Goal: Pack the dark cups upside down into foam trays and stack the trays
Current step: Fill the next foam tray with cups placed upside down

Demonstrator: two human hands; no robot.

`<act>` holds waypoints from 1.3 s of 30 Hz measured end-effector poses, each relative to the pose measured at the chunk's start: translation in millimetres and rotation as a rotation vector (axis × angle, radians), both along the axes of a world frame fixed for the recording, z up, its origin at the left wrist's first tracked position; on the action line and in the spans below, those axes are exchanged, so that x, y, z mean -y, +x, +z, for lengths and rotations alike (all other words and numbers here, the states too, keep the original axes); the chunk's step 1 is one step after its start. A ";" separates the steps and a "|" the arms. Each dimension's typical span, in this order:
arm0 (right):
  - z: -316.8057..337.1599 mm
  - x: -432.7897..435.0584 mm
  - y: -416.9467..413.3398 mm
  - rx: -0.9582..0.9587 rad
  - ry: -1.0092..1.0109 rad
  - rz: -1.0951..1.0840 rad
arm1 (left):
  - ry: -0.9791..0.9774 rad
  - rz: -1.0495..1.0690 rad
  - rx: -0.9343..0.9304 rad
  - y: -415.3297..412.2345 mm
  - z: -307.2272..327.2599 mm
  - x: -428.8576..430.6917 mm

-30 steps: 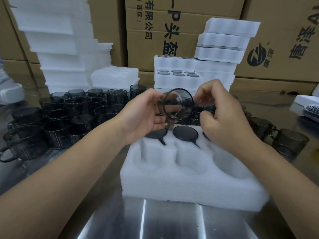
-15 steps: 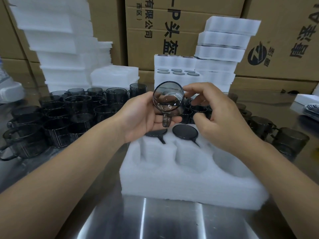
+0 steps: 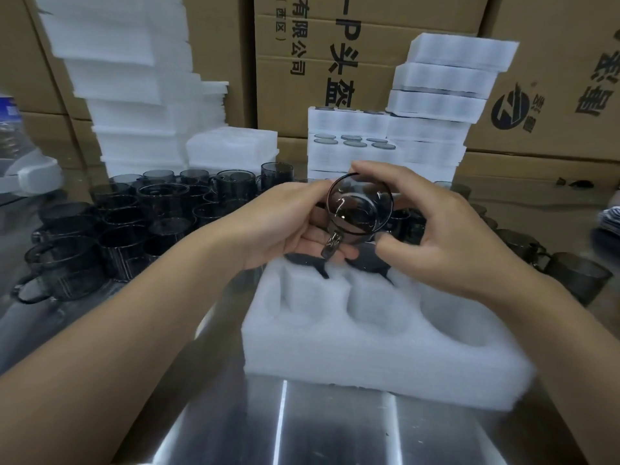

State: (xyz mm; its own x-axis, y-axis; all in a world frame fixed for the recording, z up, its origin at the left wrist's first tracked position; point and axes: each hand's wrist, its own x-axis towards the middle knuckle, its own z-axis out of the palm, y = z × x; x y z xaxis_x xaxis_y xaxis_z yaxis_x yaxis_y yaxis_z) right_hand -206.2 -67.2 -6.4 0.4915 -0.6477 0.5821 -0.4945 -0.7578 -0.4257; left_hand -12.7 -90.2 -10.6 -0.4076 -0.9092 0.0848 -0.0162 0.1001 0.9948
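Observation:
A dark glass cup [image 3: 359, 205] is held up above the white foam tray [image 3: 369, 347], its round end facing me and its handle pointing down. My left hand [image 3: 285, 223] grips it from the left and beneath. My right hand [image 3: 432, 229] holds it from the right, fingertips on the top rim and thumb near the bottom. Two upside-down cups [image 3: 369, 263] sit in the tray's far pockets, partly hidden by my hands. The three near pockets hold nothing.
Several loose dark cups [image 3: 134, 223] crowd the steel table [image 3: 302, 427] at the left, more [image 3: 577, 273] at the right. Stacks of packed foam trays [image 3: 432, 105] stand behind, foam sheets [image 3: 134, 95] at the back left, cardboard boxes [image 3: 335, 45] beyond.
The cup has turned in my hands, so its round end faces me and its handle points down. It also shifted slightly right, and my right hand closed onto its rim.

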 end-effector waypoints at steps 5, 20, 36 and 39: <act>1.9 -1.8 -1.1 0.000 0.026 -0.015 | 0.083 -0.158 0.080 12.5 8.5 -0.4; -7.7 2.4 7.9 0.109 0.286 0.192 | 0.130 -0.329 0.268 54.4 11.8 7.4; -3.5 -23.3 20.5 -0.120 0.179 0.232 | 0.005 -0.165 0.466 63.9 28.4 -9.0; -3.9 -27.0 22.5 -0.125 0.173 0.263 | -0.003 -0.118 0.470 68.2 29.7 -11.7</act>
